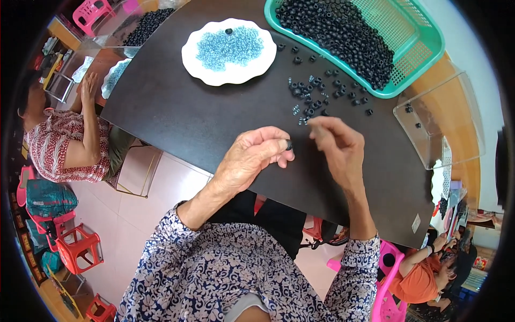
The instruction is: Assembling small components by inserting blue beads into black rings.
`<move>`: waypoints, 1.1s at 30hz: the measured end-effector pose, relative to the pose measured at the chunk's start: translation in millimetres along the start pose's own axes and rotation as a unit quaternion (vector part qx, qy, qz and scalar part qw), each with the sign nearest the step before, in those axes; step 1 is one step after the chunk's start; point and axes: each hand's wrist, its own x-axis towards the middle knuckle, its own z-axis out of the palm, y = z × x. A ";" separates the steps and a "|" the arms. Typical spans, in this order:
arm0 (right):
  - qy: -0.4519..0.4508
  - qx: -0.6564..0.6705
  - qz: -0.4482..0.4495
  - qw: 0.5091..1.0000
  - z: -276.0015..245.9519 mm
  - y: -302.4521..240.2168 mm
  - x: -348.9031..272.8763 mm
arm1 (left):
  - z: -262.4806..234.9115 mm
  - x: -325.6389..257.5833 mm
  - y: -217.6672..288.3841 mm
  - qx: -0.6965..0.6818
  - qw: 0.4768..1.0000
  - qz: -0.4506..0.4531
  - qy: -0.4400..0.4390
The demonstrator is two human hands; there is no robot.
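My left hand (257, 155) pinches a small black ring-shaped part (289, 145) between thumb and fingers, just above the dark table. To its right, my right hand (339, 144) has its thumb and forefinger drawn together; whatever they hold, if anything, is too small and blurred to make out. Right beyond those fingertips lie loose black hollow parts (309, 112) with several small coil-like springs (295, 110) among them. A white scalloped plate (191, 68) stands farther off, heaped with tiny pale-blue coil-like pieces (230, 48). One black part rests on that heap.
A green plastic basket (416, 75) full of black parts (343, 37) stands at the far right. Beside it is a clear plastic box (445, 123). The dark table (177, 112) curves round me. Another person (70, 139) sits at left, one in orange (413, 282) at lower right.
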 end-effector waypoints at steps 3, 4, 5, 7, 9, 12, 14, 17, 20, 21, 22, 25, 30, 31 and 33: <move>0.087 -0.096 -0.026 0.991 -4.9 1.3 30.0 | -2.7 0.2 -3.1 -0.046 0.999 0.006 0.004; 0.081 -0.170 -0.075 0.979 -7.3 0.3 44.0 | -2.8 -1.0 -4.1 -0.060 0.998 0.011 0.011; 0.077 -0.244 -0.122 0.959 -9.3 -1.3 57.1 | -2.9 -1.3 -5.5 -0.074 0.997 0.016 0.016; 0.047 -0.291 -0.171 0.940 -2.2 -6.7 84.3 | -7.5 -2.8 -5.5 -0.070 0.997 0.022 0.016; 0.006 -0.382 -0.204 0.901 1.5 -7.3 105.6 | -5.6 -0.3 -6.2 -0.069 0.997 0.027 0.008; -0.047 -0.491 -0.228 0.840 10.3 -3.3 124.2 | -4.9 -0.7 -8.3 -0.085 0.996 0.014 0.026; -0.067 -0.505 -0.199 0.837 19.9 -4.4 128.4 | -6.6 -1.5 -8.3 -0.093 0.996 0.018 0.006; -0.078 -0.511 -0.182 0.836 26.2 1.4 136.9 | -3.9 -0.7 -4.1 -0.099 0.995 0.008 0.025; -0.101 -0.493 -0.155 0.850 26.6 2.9 145.0 | -5.5 1.0 -3.9 -0.111 0.994 0.011 0.012; -0.104 -0.491 -0.171 0.848 26.1 3.1 146.9 | -4.6 2.2 -2.2 -0.112 0.994 0.007 0.011; -0.108 -0.488 -0.187 0.846 25.4 4.3 146.4 | -3.9 2.8 -0.4 -0.118 0.993 0.009 0.015; -0.083 -0.443 -0.209 0.868 17.1 3.8 139.2 | -2.8 7.3 -1.4 -0.144 0.989 0.015 0.006; -0.061 -0.160 -0.049 0.984 16.1 -19.7 79.5 | -12.8 8.8 -3.7 -0.190 0.981 0.038 -0.017; -0.039 -0.077 -0.017 0.996 17.3 -19.2 65.2 | -12.1 8.5 -4.1 -0.189 0.981 0.037 -0.017; -0.019 0.021 0.038 0.999 14.7 -17.7 40.3 | -7.8 8.0 -3.7 -0.177 0.984 0.038 0.010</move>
